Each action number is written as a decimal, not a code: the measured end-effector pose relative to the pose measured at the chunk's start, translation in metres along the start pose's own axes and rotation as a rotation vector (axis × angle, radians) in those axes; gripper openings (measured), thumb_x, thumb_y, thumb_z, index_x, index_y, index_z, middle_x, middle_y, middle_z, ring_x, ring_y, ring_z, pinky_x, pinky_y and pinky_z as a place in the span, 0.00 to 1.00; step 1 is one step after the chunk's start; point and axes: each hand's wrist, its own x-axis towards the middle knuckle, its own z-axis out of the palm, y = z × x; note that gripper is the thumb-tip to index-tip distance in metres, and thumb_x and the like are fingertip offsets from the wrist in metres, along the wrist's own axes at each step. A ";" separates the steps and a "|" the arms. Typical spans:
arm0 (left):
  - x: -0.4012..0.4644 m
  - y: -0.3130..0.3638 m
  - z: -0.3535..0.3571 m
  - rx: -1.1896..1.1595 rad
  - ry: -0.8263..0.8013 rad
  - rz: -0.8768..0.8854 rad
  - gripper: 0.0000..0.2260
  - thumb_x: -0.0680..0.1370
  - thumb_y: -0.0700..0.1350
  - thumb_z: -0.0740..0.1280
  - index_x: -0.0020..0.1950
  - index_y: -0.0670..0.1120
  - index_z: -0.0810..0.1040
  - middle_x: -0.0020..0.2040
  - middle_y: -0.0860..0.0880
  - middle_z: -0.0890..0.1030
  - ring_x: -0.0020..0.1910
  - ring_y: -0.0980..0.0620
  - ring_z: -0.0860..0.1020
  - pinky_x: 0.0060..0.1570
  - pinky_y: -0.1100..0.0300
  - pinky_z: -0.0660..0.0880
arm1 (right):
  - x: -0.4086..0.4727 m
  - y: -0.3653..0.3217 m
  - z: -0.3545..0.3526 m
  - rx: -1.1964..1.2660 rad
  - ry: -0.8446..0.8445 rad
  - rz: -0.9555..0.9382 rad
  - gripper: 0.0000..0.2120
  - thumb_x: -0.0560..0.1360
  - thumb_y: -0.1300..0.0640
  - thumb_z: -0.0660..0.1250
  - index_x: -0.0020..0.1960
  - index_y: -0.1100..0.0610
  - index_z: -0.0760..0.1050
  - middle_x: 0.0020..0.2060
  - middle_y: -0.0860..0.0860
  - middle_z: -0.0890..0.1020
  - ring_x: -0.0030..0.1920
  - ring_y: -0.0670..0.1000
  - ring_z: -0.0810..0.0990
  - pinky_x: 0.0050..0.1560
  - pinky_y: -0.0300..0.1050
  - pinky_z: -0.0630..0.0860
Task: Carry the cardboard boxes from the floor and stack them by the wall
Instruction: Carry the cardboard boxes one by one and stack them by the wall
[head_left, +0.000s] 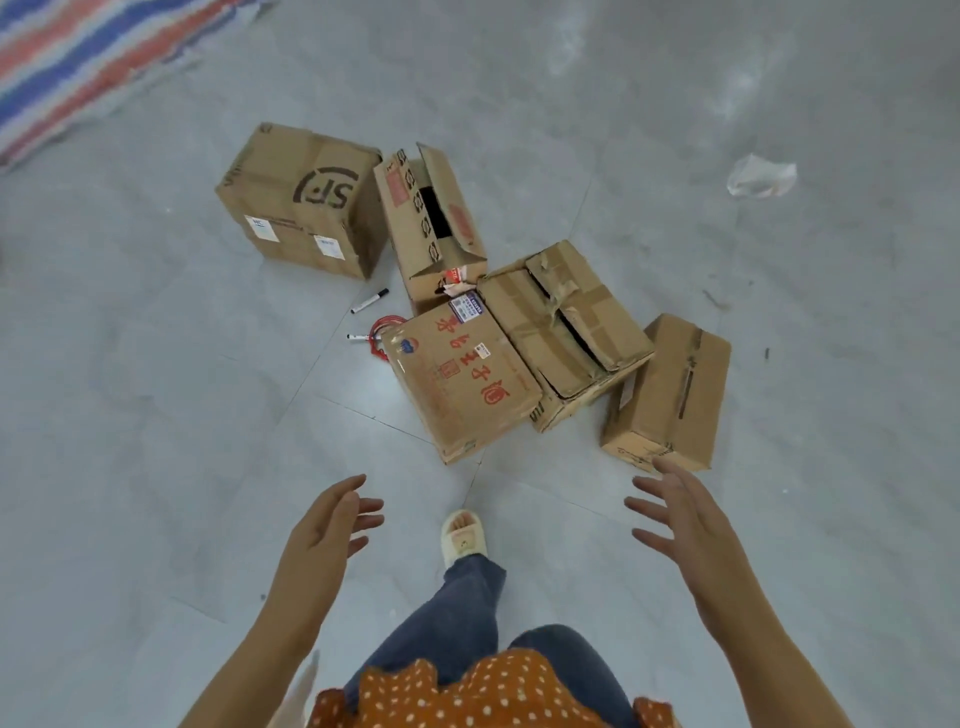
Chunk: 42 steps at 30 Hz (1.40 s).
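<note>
- One view only, from a camera worn on the person's head, looking forward and steeply down at the floor.
- Wide-angle: straight tile joints bend toward the edges.
- The near edge takes in the wearer's own body: a dotted orange top, jeans, and one foot in a pale slipper stepping forward.
- The left hand and right hand reach into the lower middle, fingers spread.
- A cluster of cardboard boxes fills the centre, just past the hands.
- A striped tarp marks the far left corner; a scrap of plastic lies far right.
</note>
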 end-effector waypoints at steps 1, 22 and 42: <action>0.016 0.009 0.006 0.009 0.005 -0.005 0.13 0.82 0.49 0.53 0.63 0.50 0.71 0.56 0.47 0.79 0.51 0.52 0.79 0.52 0.60 0.74 | 0.021 -0.009 -0.001 -0.020 -0.016 0.003 0.17 0.81 0.47 0.51 0.67 0.49 0.66 0.59 0.50 0.75 0.55 0.49 0.78 0.56 0.49 0.75; 0.381 -0.150 0.212 0.168 0.112 -0.498 0.20 0.81 0.48 0.59 0.72 0.46 0.66 0.61 0.48 0.75 0.50 0.54 0.75 0.46 0.65 0.71 | 0.488 0.108 0.163 -0.678 -0.531 0.246 0.10 0.82 0.51 0.52 0.48 0.49 0.72 0.40 0.43 0.74 0.43 0.45 0.73 0.44 0.42 0.69; 0.428 -0.248 0.214 -0.309 0.218 -0.669 0.08 0.82 0.46 0.55 0.54 0.55 0.72 0.49 0.60 0.74 0.53 0.55 0.72 0.53 0.57 0.68 | 0.509 0.202 0.229 -0.832 -0.164 0.166 0.28 0.79 0.52 0.59 0.76 0.59 0.58 0.70 0.59 0.64 0.69 0.60 0.64 0.67 0.54 0.64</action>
